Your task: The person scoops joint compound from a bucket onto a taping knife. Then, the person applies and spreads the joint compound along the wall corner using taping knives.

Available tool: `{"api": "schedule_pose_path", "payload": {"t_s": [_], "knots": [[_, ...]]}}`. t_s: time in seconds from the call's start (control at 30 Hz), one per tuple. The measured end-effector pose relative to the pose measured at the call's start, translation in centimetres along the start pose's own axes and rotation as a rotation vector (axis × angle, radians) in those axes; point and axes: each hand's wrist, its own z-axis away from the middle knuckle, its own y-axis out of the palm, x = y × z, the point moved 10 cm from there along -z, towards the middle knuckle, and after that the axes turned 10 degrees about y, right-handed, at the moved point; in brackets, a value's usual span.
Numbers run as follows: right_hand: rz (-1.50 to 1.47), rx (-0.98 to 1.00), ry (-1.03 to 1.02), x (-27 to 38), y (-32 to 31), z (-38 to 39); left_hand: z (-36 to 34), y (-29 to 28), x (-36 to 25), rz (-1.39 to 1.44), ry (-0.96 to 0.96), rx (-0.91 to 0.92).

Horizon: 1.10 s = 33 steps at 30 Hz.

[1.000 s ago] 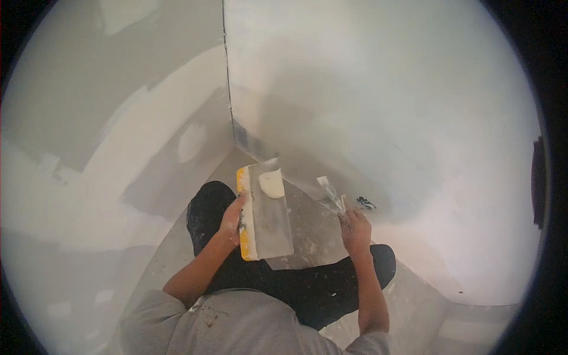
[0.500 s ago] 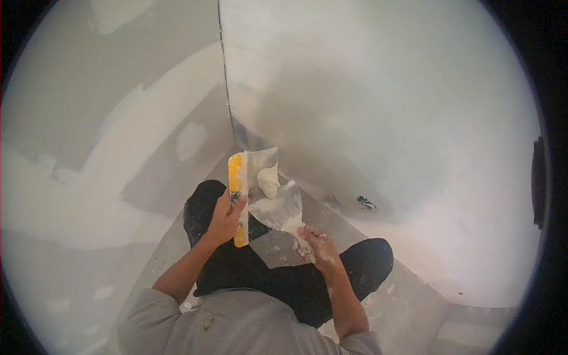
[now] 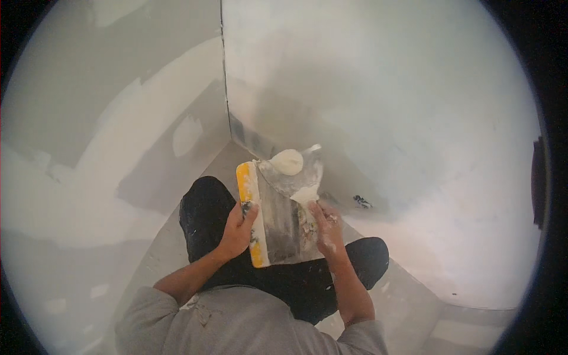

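Over the lap (image 3: 281, 283), the left hand (image 3: 238, 231) clasps a yellow-backed blade (image 3: 278, 219) (dark mark (image 3: 245, 206) unreadable), the right hand (image 3: 328, 229) a scraper (image 3: 310, 177).

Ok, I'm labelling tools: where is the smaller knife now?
The smaller knife is near the head view's centre, in the right hand, overlapping the wide knife in the left hand.

No readable text, labels or numbers.
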Motion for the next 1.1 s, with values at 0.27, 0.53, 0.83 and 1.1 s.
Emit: {"api": "schedule_pose_path", "payload": {"t_s": [0.27,0.53,0.83,1.1], "knots": [[1.394,-0.243,-1.204,7.2,2.0,6.0,0.6,3.1,2.3,0.664,-0.462,-0.132],[1.583,-0.318,-0.873,6.2,-7.2,0.6,1.0,4.2,0.3,0.62,-0.394,-0.352],[1.161,-0.284,-0.708,22.4,-18.5,7.0,-8.8,6.1,20.4,0.831,-0.41,-0.394],[0.674,-0.397,-0.515,21.5,-9.5,14.7,-12.9,0.6,37.9,0.916,-0.543,-0.558]]}}
